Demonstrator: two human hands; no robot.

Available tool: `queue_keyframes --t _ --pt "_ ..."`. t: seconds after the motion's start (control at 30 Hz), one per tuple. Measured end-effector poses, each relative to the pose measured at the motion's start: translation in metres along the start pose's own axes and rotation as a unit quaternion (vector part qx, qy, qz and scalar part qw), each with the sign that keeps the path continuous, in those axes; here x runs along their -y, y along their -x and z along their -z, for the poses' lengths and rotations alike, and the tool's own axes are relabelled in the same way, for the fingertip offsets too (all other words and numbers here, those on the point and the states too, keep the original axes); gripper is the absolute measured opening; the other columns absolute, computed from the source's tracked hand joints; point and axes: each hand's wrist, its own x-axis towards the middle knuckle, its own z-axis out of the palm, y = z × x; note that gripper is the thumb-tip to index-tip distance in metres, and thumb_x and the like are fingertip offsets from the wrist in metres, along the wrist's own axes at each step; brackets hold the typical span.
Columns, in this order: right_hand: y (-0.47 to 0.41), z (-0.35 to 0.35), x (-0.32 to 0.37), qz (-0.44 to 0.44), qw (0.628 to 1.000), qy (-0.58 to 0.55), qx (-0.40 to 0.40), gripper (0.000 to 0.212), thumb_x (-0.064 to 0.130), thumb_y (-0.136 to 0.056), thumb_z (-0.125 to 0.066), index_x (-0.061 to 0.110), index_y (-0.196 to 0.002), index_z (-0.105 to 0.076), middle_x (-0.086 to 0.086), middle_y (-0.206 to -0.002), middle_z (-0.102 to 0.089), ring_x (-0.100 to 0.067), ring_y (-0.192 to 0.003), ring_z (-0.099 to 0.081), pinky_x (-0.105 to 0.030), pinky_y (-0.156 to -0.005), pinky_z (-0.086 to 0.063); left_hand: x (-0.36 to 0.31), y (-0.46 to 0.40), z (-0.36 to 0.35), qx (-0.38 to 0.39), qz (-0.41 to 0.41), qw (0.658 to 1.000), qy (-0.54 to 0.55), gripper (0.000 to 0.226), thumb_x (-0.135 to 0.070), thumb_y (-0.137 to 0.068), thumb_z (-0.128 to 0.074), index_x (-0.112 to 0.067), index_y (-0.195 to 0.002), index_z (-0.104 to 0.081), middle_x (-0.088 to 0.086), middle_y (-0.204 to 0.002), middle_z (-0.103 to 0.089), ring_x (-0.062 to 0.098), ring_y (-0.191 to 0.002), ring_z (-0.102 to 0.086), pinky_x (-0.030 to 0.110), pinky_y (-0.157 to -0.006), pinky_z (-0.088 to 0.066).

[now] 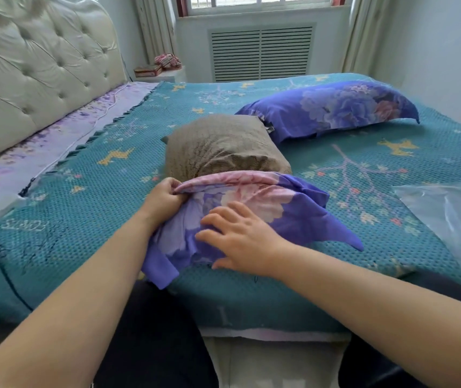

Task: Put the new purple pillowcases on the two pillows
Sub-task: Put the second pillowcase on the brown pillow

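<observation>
Left hand point(165, 196) pinches the purple floral fabric pillowcase point(251, 211) hem; right hand point(240, 239) lies flat, grip wide — one-sided pull may bunch the opening against the brown mesh-covered pillow point(221, 148)

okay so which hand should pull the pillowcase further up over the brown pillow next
Probably the left hand: it already pinches the purple pillowcase at its opening beside the brown pillow. The right hand lies flat on the fabric.

Tufted headboard point(33, 77) left — window point(263, 2), curtains point(363, 32) behind.
</observation>
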Motion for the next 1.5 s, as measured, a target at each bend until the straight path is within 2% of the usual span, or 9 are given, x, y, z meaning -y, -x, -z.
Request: queue_keyframes --t 0.1,0.23,0.33,0.57,0.83,1.03,1.2,1.4,1.5 --pt "0.006 -0.018 0.006 -0.025 0.999 0.030 -0.004 0.056 0.041 -0.071 -0.057 0.026 -0.125 -0.057 -0.001 -0.128 -0.056 -0.026 -0.117 -0.052 -0.050 -0.105 -0.023 -0.005 0.005 0.004 0.051 -0.003 0.998 -0.037 0.061 -0.061 -0.055 -0.058 -0.004 -0.075 -0.064 0.008 -0.069 -0.061 0.012 -0.068 -0.049 0.034 -0.065 -0.042" --pt "0.006 -0.020 0.005 -0.043 0.999 0.015 0.002 0.070 0.043 -0.060 -0.074 0.024 -0.125 -0.057 0.002 -0.127 -0.057 -0.023 -0.116 -0.053 -0.046 -0.106 -0.022 0.017 0.006 0.032 0.212 0.077 0.963 -0.149 0.073 -0.078 -0.052 -0.057 -0.016 -0.088 -0.071 0.000 -0.089 -0.072 0.015 -0.085 -0.066 0.036 -0.083 -0.052" --pt "0.007 -0.022 0.005 -0.034 0.999 0.003 -0.005 0.073 0.046 -0.058 -0.075 0.024 -0.125 -0.056 0.003 -0.127 -0.057 -0.022 -0.117 -0.053 -0.047 -0.107 -0.023 0.042 0.011 0.045 0.341 0.101 0.934 -0.045 0.069 -0.063 -0.056 -0.073 -0.013 -0.103 -0.068 0.005 -0.103 -0.072 0.018 -0.098 -0.065 0.041 -0.093 -0.050" --pt "0.010 -0.021 -0.011 -0.015 0.999 0.023 -0.035 0.073 0.061 -0.074 -0.065 0.018 -0.132 -0.053 0.000 -0.144 -0.047 -0.021 -0.134 -0.041 -0.049 -0.113 -0.018 0.056 0.006 0.008 0.014 -0.069 0.989 0.129 0.027 -0.045 -0.067 -0.062 -0.023 -0.078 -0.051 0.001 -0.069 -0.051 0.007 -0.065 -0.044 0.023 -0.061 -0.039" --pt "0.021 -0.014 0.004 -0.017 0.987 -0.006 -0.162 0.024 0.024 -0.092 -0.059 0.012 -0.109 -0.070 -0.005 -0.120 -0.065 -0.024 -0.115 -0.059 -0.041 -0.108 -0.038 0.030 -0.011 -0.024 0.065 0.030 0.948 0.309 0.011 0.001 -0.093 -0.051 -0.007 -0.088 -0.057 -0.010 -0.066 -0.067 0.002 -0.063 -0.058 0.022 -0.064 -0.048" --pt "0.040 0.016 -0.037 -0.103 0.974 -0.002 -0.203 0.030 0.025 -0.092 -0.058 0.008 -0.113 -0.068 -0.005 -0.122 -0.065 -0.022 -0.115 -0.060 -0.039 -0.104 -0.042 -0.047 0.003 -0.065 0.064 0.068 0.894 0.439 0.014 -0.009 -0.096 -0.047 -0.015 -0.087 -0.057 -0.012 -0.060 -0.067 -0.001 -0.056 -0.062 0.021 -0.063 -0.051" --pt "0.062 0.036 -0.085 -0.181 0.946 -0.011 -0.269 0.028 0.005 -0.085 -0.052 0.008 -0.111 -0.062 -0.006 -0.117 -0.060 -0.026 -0.107 -0.055 -0.031 -0.098 -0.042 -0.101 0.024 -0.121 0.137 0.113 0.775 0.606 0.034 -0.016 -0.088 -0.052 0.006 -0.113 -0.058 0.022 -0.110 -0.062 0.032 -0.104 -0.059 0.040 -0.099 -0.043" --pt "0.138 0.005 -0.106 -0.215 0.957 -0.060 -0.185 0.023 0.003 -0.084 -0.058 0.008 -0.106 -0.060 -0.009 -0.108 -0.064 -0.024 -0.102 -0.059 -0.030 -0.091 -0.047 -0.088 0.017 -0.144 0.128 0.069 0.916 0.373 0.028 -0.023 -0.085 -0.069 0.003 -0.093 -0.065 0.013 -0.087 -0.068 0.019 -0.080 -0.059 0.028 -0.069 -0.048" --pt "0.158 -0.005 -0.099 -0.184 0.965 -0.096 -0.162 0.027 0.019 -0.097 -0.047 0.002 -0.108 -0.065 -0.010 -0.119 -0.065 -0.022 -0.114 -0.059 -0.034 -0.098 -0.046 -0.081 0.021 -0.144 0.135 0.051 0.936 0.320 0.027 -0.027 -0.084 -0.070 -0.001 -0.088 -0.067 0.007 -0.083 -0.068 0.013 -0.073 -0.058 0.022 -0.063 -0.047"
